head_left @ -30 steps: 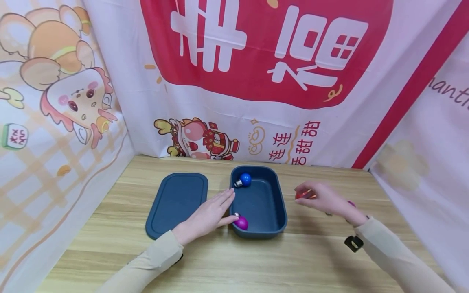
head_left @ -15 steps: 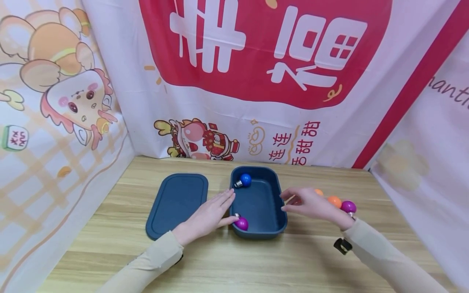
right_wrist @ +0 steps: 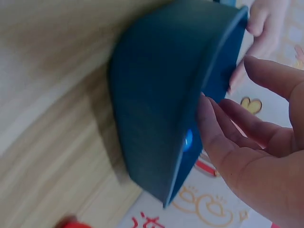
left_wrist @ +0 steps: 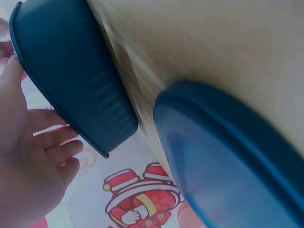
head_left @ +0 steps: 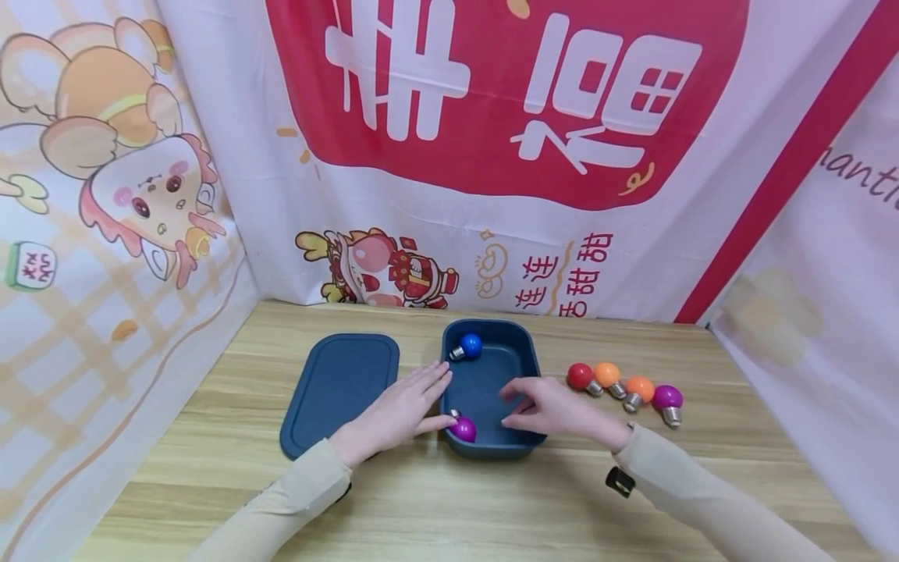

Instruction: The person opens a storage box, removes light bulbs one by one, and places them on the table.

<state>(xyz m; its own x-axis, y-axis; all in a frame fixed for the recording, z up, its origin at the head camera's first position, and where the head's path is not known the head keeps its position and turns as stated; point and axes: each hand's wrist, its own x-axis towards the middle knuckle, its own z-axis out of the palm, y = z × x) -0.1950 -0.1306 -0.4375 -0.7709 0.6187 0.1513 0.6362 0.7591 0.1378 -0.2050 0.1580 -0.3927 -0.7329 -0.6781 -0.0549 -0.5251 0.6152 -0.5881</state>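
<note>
A dark blue open box [head_left: 495, 390] holds a blue light bulb [head_left: 470, 345] at its far left corner and a purple light bulb [head_left: 463, 428] at its near left corner. My left hand [head_left: 396, 410] rests at the box's left rim with fingers extended, its thumb beside the purple bulb. Over the right part of the box is my right hand [head_left: 551, 407], thumb and fingers bent with a gap between them. In the right wrist view, nothing shows between the fingers of the right hand [right_wrist: 266, 142], close to the rim.
A dark blue lid [head_left: 340, 394] lies flat left of the box. To the right, a red bulb [head_left: 580, 377], two orange bulbs [head_left: 640, 389] and another purple bulb [head_left: 668, 400] lie in a row on the wooden table [head_left: 435, 507]. Printed cloth hangs behind.
My right hand has moved left from beside the red bulb to over the box, uncovering the row of bulbs. The left hand and box have stayed put.
</note>
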